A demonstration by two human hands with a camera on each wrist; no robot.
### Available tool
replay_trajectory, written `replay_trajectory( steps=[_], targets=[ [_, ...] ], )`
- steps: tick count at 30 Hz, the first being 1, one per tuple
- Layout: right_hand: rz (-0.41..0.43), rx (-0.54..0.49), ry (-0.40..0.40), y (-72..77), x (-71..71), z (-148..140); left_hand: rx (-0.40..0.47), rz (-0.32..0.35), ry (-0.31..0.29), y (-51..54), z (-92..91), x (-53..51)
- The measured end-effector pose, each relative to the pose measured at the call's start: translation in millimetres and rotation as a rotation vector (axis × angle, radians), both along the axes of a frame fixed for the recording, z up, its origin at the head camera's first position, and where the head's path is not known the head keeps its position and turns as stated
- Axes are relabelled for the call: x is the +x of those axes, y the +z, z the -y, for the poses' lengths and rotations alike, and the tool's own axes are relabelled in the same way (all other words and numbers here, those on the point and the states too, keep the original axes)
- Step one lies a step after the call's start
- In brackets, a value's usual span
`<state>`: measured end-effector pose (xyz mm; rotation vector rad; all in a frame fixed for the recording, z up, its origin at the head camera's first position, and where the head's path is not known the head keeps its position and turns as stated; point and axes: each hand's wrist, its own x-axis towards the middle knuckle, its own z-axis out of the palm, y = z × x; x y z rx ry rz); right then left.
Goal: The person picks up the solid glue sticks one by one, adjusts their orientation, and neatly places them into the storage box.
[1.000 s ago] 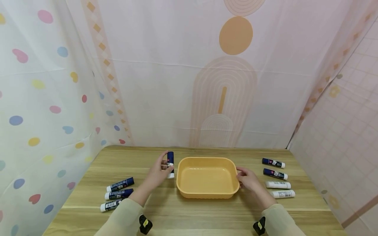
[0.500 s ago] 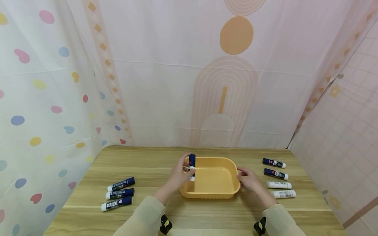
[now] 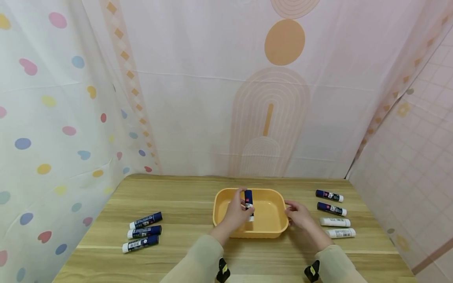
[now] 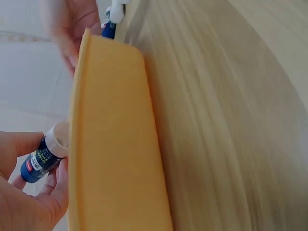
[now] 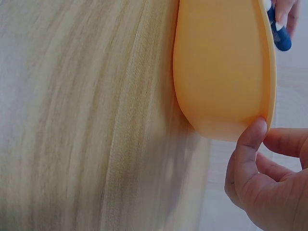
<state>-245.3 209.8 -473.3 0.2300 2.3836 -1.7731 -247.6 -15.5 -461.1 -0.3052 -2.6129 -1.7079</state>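
The left hand (image 3: 235, 214) holds a glue stick (image 3: 249, 196) (the label seems to read "GLUE STICK") over a yellow tray (image 3: 256, 235); the right hand's (image 3: 299, 215) fingers (image 5: 253, 132) pinch its end.

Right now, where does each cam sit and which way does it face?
Head: worn on the head, facing forward and down at the yellow tray; left hand, right hand and sleeves show.
Left wrist: facing the tray's outer wall; left hand holds a glue stick, right hand beyond.
Right wrist: facing the tray's outer wall; right hand pinches its rim, part of left hand at top.
Shared by both wrist views: tray, held stick, both hands.
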Motion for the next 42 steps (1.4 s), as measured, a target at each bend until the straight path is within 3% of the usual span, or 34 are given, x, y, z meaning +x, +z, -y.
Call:
replay_trajectory(
  steps=[12,20,28,42],
  targets=[
    [0.007,-0.019,-0.008,0.3,0.8,0,-0.008,0.04,0.022,-11.0,-40.6,0.9],
    [0.006,-0.005,0.004,-1.5,1.5,0,-0.086,-0.023,0.018,-15.6,-57.0,3.7],
    [0.003,0.008,-0.002,-0.9,0.7,-1,-0.165,0.088,0.065,-16.3,-72.7,-0.2],
    [-0.011,-0.005,-0.003,-1.3,0.9,-2,-0.253,0.148,0.007,-19.8,-81.8,1.8]
  ],
)
